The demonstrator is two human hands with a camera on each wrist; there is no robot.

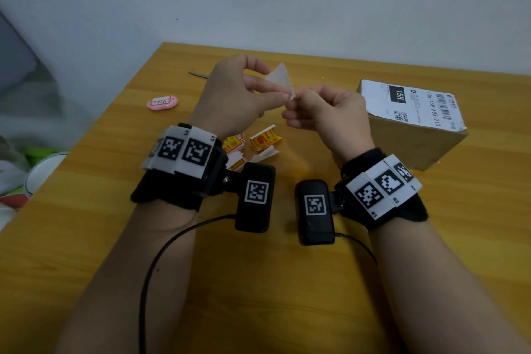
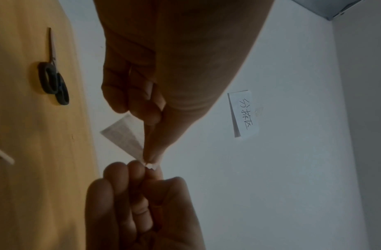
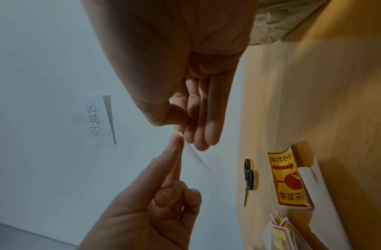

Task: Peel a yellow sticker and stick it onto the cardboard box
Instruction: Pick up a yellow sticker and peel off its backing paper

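Note:
Both hands are raised above the wooden table (image 1: 287,282). Between them is a small sticker sheet (image 1: 280,79) with its pale back towards me; its colour is hidden. My left hand (image 1: 285,95) pinches its lower corner between thumb and forefinger. My right hand (image 1: 293,101) pinches the same corner from the right, fingers curled. The left wrist view shows the sticker sheet (image 2: 123,135) fanning out from the left hand (image 2: 149,161), with the right hand (image 2: 145,166) meeting it. The cardboard box (image 1: 413,141), with a white shipping label, stands to the right.
Loose yellow and red stickers (image 1: 264,139) lie on the table under my hands, one of them clear in the right wrist view as a yellow sticker (image 3: 287,177). Scissors (image 2: 53,81) lie at the far side. A pink tag (image 1: 162,102) sits left. A bowl (image 1: 43,172) is beyond the left edge.

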